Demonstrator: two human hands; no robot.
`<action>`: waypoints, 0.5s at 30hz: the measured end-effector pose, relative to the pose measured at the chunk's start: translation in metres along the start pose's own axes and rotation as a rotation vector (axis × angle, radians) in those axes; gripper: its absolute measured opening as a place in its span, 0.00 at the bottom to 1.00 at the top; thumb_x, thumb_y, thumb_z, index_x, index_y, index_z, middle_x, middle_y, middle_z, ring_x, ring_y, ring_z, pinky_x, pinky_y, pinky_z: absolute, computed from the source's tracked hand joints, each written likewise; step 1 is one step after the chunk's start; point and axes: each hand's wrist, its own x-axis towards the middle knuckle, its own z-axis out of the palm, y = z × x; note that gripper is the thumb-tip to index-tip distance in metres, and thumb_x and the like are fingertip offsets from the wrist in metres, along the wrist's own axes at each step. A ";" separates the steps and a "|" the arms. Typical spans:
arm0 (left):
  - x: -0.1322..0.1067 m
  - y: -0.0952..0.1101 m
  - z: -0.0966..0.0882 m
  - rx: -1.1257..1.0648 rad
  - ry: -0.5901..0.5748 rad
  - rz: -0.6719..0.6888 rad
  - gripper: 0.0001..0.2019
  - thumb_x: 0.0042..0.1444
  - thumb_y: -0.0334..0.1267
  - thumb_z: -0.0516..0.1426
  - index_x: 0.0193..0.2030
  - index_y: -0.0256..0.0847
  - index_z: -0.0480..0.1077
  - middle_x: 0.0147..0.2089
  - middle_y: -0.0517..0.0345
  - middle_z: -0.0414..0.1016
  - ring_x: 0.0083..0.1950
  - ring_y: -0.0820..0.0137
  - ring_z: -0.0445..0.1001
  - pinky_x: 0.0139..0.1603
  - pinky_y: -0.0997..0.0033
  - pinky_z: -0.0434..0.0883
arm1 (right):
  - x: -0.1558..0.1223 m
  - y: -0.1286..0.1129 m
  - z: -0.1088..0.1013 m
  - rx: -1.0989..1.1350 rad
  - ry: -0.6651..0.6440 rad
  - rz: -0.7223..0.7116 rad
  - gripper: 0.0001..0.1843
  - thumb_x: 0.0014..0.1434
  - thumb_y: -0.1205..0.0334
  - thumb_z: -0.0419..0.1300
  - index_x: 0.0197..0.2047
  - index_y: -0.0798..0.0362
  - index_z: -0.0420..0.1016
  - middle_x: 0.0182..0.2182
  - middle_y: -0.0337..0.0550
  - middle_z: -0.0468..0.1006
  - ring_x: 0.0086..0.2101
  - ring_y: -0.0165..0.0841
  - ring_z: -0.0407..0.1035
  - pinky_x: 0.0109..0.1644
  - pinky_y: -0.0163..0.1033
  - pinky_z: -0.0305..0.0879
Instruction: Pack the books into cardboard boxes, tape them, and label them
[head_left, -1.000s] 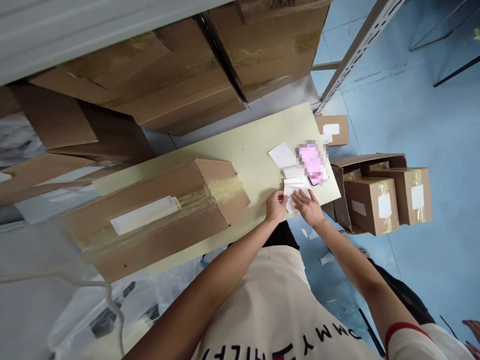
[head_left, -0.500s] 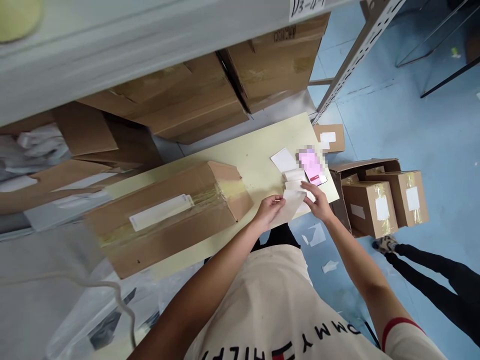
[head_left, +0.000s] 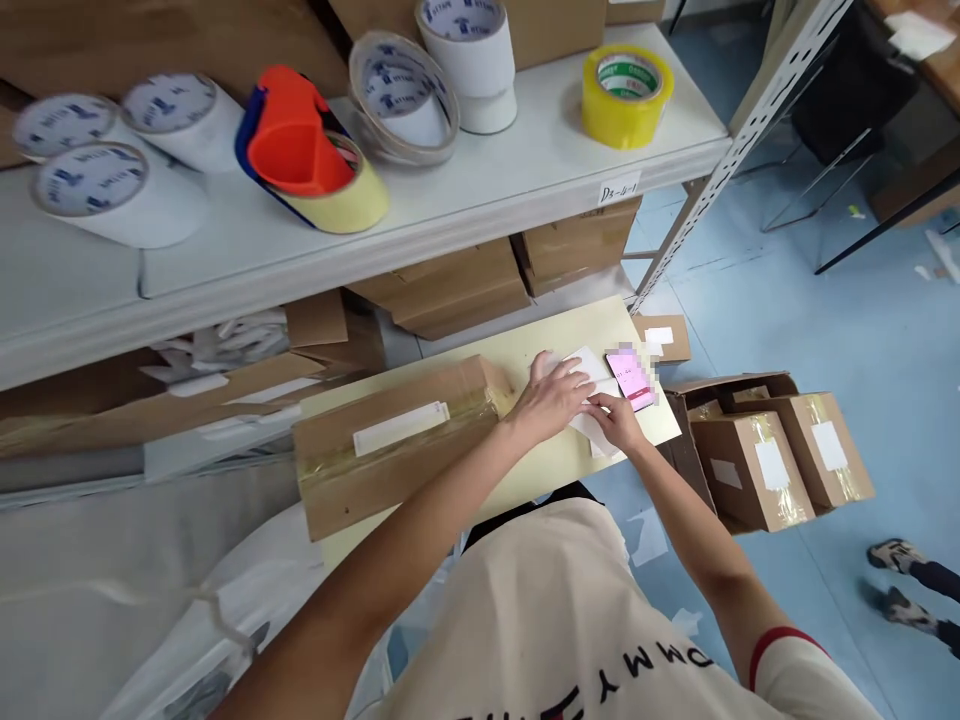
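My left hand (head_left: 549, 405) lies over the white label paper (head_left: 587, 358) on the pale yellow board (head_left: 547, 470), its fingers stretched out across the sheets. Close beside it, my right hand (head_left: 616, 420) pinches an edge of the paper between thumb and fingers. A loose end of white paper (head_left: 595, 434) hangs below the right fingers toward my body. Just past the right hand rests a phone (head_left: 632, 380) with a lit pink screen. To the left of my hands stands a long taped cardboard box (head_left: 401, 475) bearing a white label (head_left: 401, 428).
Above the board runs a grey shelf (head_left: 525, 180) with white tape rolls (head_left: 124, 205), a red and blue tape dispenser (head_left: 296, 150) and a yellow tape roll (head_left: 626, 100). On the floor at right is an open carton (head_left: 690, 450) of smaller boxes (head_left: 750, 470). A person's shoes (head_left: 896, 555) show at far right.
My view has tilted up, bringing the shelf top into sight. My left hand has let go of the sheet's edge and spread over the paper. The other person's feet have moved right.
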 end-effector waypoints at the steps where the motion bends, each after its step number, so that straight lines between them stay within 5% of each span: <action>1: 0.005 -0.003 -0.001 0.009 -0.052 0.016 0.08 0.58 0.31 0.58 0.38 0.47 0.77 0.44 0.51 0.81 0.60 0.54 0.69 0.70 0.37 0.40 | 0.000 -0.002 0.001 0.011 -0.006 -0.011 0.24 0.61 0.40 0.53 0.35 0.51 0.79 0.31 0.44 0.81 0.33 0.38 0.74 0.41 0.40 0.68; 4: 0.011 -0.012 -0.001 0.018 -0.100 -0.018 0.10 0.58 0.31 0.56 0.27 0.44 0.75 0.33 0.53 0.79 0.50 0.58 0.73 0.68 0.37 0.42 | -0.001 -0.006 0.002 0.028 -0.003 -0.013 0.23 0.61 0.41 0.54 0.37 0.51 0.79 0.32 0.44 0.82 0.35 0.39 0.74 0.40 0.39 0.68; 15: 0.017 -0.013 0.005 0.046 -0.281 -0.043 0.16 0.62 0.33 0.49 0.25 0.43 0.71 0.34 0.56 0.80 0.47 0.63 0.74 0.65 0.48 0.48 | -0.013 -0.006 0.003 -0.108 0.032 -0.072 0.20 0.65 0.49 0.51 0.37 0.50 0.80 0.31 0.46 0.82 0.31 0.39 0.74 0.38 0.40 0.66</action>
